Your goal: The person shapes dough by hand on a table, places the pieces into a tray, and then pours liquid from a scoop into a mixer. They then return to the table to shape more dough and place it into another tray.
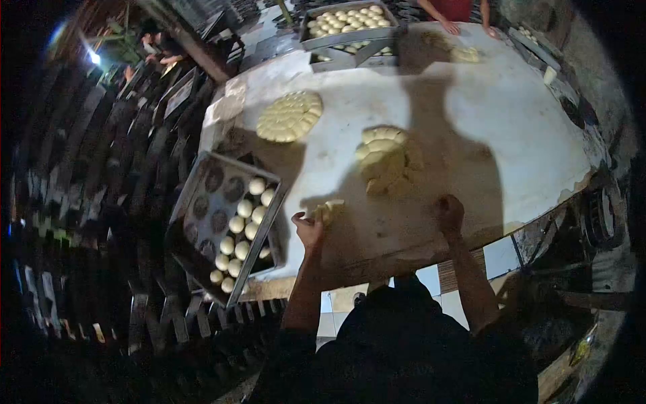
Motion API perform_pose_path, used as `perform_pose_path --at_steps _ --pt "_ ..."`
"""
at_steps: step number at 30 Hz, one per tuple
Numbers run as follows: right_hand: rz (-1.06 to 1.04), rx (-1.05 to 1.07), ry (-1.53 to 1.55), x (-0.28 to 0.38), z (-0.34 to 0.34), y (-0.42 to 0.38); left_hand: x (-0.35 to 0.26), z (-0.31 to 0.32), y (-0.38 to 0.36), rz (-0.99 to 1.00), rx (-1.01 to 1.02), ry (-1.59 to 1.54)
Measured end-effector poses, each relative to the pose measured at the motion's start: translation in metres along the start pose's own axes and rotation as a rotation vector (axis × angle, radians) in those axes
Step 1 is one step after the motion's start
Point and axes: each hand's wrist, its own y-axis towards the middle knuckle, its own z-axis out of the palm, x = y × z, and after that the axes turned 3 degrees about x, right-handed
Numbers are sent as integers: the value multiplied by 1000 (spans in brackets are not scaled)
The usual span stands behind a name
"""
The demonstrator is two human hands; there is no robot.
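My left hand (309,229) is at the near left of the table, its fingers bent and one side finger standing apart. It is closed against a small piece of pale dough (329,211), whose far side shows beyond the fingers. Farther right, my right hand (449,214) is curled like a fist low over the tabletop, and whatever lies under it is hidden. Between and beyond my hands sits a scored mound of dough (382,151), partly pulled apart at its near side. A rounder scored dough slab (290,117) lies farther left.
A dark metal tray (195,259) with several dough balls (241,249) overhangs the left edge of the pale table (538,148). Stacked trays (353,40) of dough balls stand at the back. Across the table, a person's hand (451,27) rests near more dough (465,54).
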Motion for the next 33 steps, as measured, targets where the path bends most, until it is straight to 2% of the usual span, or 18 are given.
perform_pose_path --at_steps 1,2,3,4,5,7,11,14,16,19,21,22,25,28,29,31,32,33 --pt "107 54 32 15 1 -7 9 -16 -12 -10 61 -163" --pt "-53 208 108 24 18 -20 75 -4 8 176 120 -543" --pt "-209 361 184 27 44 -36 70 -17 -10 108 235 -710" --pt "-214 513 341 45 60 -53 45 -32 -39 35 354 -875" --pt "-194 668 494 63 76 -70 33 -38 -56 -42 479 -1039" --pt "76 744 763 118 93 -101 52 -18 -62 147 537 -951" --pt "403 460 871 158 82 -113 53 -4 -73 596 409 -670" --pt "654 289 895 188 22 -85 39 -20 -81 451 344 -526" --pt "599 103 960 136 28 -78 70 4 -62 376 191 -434" --pt "517 -185 874 81 -3 -48 82 9 -67 287 198 -407" --pt "91 5 274 -24 -14 -44 81 -5 -55 694 201 341" --pt "-57 119 38 -41 -17 -36 76 -14 -44 873 196 731" --pt "-455 400 -481 -41 -54 2 27 -15 -4 884 120 726" --pt "-482 242 -294 -29 -22 64 -15 43 28 767 35 320" --pt "-346 243 -328 -55 18 51 -10 61 23 759 83 390" --pt "-173 392 -162 -40 51 29 1 97 8 747 168 528" --pt "-137 526 40 1 37 19 -12 101 -18 783 233 561" --pt "-257 585 -34 -2 26 2 -21 92 -49 823 297 593"
